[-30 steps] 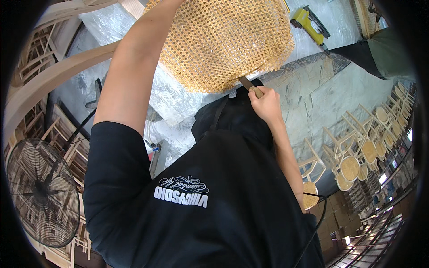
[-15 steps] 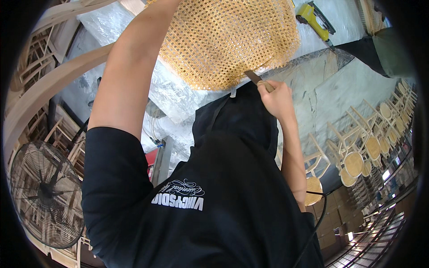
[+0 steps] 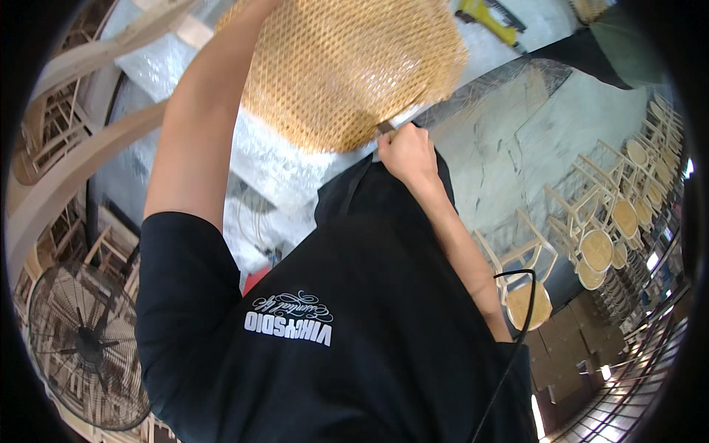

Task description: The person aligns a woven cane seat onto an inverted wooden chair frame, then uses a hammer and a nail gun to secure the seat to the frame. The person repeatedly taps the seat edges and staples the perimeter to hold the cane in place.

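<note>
A round-edged sheet of woven cane webbing (image 3: 354,66) lies on a surface covered with clear plastic, in front of my body. My right hand (image 3: 410,153) is closed around a flat-bladed tool (image 3: 385,128), whose dark blade meets the near edge of the cane. Most of the tool is hidden in my fist, and the blade's tip is out of sight at the cane. My left arm (image 3: 207,111) reaches up over the left side of the cane, and its hand lies beyond the upper edge of the view.
A yellow-green air stapler (image 3: 491,21) lies right of the cane. Curved wooden frame parts (image 3: 88,159) are at the left, above a large fan (image 3: 88,343). Several wooden chairs with round seats (image 3: 595,249) stand at the right. A black cable (image 3: 526,317) hangs near my right arm.
The whole view has shifted, so cane and stapler appear farther left. My right hand has moved left and closer to the cane's edge, and less of the blade shows.
</note>
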A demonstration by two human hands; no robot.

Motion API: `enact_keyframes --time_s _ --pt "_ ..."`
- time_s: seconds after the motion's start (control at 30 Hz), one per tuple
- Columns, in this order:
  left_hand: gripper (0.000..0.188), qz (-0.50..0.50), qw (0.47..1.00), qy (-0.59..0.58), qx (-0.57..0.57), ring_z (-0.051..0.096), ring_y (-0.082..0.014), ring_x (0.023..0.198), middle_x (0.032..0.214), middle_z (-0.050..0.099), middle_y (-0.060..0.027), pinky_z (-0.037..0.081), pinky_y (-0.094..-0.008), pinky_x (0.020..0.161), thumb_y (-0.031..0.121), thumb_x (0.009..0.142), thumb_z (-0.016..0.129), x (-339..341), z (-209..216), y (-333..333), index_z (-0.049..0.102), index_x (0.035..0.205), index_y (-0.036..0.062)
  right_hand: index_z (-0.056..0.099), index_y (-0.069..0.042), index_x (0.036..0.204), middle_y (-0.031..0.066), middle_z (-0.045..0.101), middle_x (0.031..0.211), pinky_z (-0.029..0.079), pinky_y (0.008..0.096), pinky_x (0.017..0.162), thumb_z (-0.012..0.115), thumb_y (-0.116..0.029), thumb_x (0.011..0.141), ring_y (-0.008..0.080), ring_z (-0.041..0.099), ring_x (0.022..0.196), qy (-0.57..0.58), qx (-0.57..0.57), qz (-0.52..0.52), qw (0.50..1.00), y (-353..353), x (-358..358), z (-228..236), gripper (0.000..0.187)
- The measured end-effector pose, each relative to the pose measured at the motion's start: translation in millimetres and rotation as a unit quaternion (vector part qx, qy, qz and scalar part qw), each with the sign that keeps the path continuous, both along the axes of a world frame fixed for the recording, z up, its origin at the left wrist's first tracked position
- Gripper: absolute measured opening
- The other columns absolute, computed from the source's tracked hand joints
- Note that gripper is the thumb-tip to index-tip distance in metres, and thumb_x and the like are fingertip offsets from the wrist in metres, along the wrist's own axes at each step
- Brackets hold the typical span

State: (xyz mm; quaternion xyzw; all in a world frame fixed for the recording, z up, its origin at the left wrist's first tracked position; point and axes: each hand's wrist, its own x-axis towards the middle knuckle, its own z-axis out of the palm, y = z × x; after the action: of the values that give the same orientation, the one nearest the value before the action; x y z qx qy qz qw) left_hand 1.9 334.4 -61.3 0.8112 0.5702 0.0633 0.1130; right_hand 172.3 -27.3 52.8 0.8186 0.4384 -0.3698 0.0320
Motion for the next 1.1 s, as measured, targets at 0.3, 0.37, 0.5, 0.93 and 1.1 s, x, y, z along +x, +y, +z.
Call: enact_keyframes --time_s 0.3,0.37,0.5,0.93,1.1 --pt "0.069 0.125 0.987 0.038 -0.094 0.070 -0.0392 0.095 0.099 0.074 -0.0217 0.056 -0.0518 0.088 0.044 0.108 0.018 23.4 30.7 -3.2 0.076 0.105 0.0052 0.073 -0.007 0.105 -0.0032 0.060 0.073 0.032 0.0215 0.045 0.067 -0.034 0.099 0.0035 0.043 0.051 0.197 0.341 -0.344 0.853 4.5 225.2 46.5 0.028" --pt "0.069 0.122 0.986 0.047 -0.100 0.070 -0.0394 0.094 0.099 0.073 -0.0216 0.056 -0.0519 0.087 0.044 0.108 0.018 30.2 33.3 -2.1 0.075 0.105 0.0057 0.072 -0.006 0.113 -0.0007 0.062 0.077 0.034 0.0221 0.046 0.069 -0.030 0.098 0.0030 0.045 0.052 0.164 0.430 -0.420 0.782 34.6 271.6 21.4 0.029" --pt "0.069 0.129 0.986 0.058 -0.088 0.070 -0.0402 0.093 0.098 0.073 -0.0223 0.056 -0.0528 0.087 0.045 0.108 0.017 33.8 30.2 0.3 0.075 0.106 0.0072 0.069 0.002 0.125 0.0125 0.075 0.103 0.053 0.0338 0.086 0.070 -0.022 0.094 0.0193 0.068 0.093 0.059 0.396 -0.232 0.886 146.1 326.5 -39.4 0.039" --pt "0.069 0.196 0.970 0.093 -0.111 0.067 -0.0452 0.101 0.105 0.071 -0.0260 0.051 -0.0549 0.093 0.051 0.107 0.021 13.5 15.7 -10.9 0.073 0.106 0.0049 0.053 0.002 0.135 0.0288 0.050 0.126 0.046 0.0492 0.101 0.073 -0.014 0.079 0.0458 0.053 0.118 -0.026 0.327 0.171 0.929 248.7 314.7 -97.9 0.061" --pt "0.058 0.255 0.916 0.027 -0.310 0.067 -0.0423 0.102 0.116 0.069 -0.0229 0.052 -0.0545 0.092 0.046 0.104 0.026 56.6 60.4 -1.1 0.065 0.118 0.0047 0.046 0.001 0.135 0.0273 0.048 0.122 0.047 0.0489 0.096 0.073 -0.002 0.074 0.0473 0.055 0.111 -0.048 0.280 0.242 0.928 194.9 300.3 -92.1 0.067"
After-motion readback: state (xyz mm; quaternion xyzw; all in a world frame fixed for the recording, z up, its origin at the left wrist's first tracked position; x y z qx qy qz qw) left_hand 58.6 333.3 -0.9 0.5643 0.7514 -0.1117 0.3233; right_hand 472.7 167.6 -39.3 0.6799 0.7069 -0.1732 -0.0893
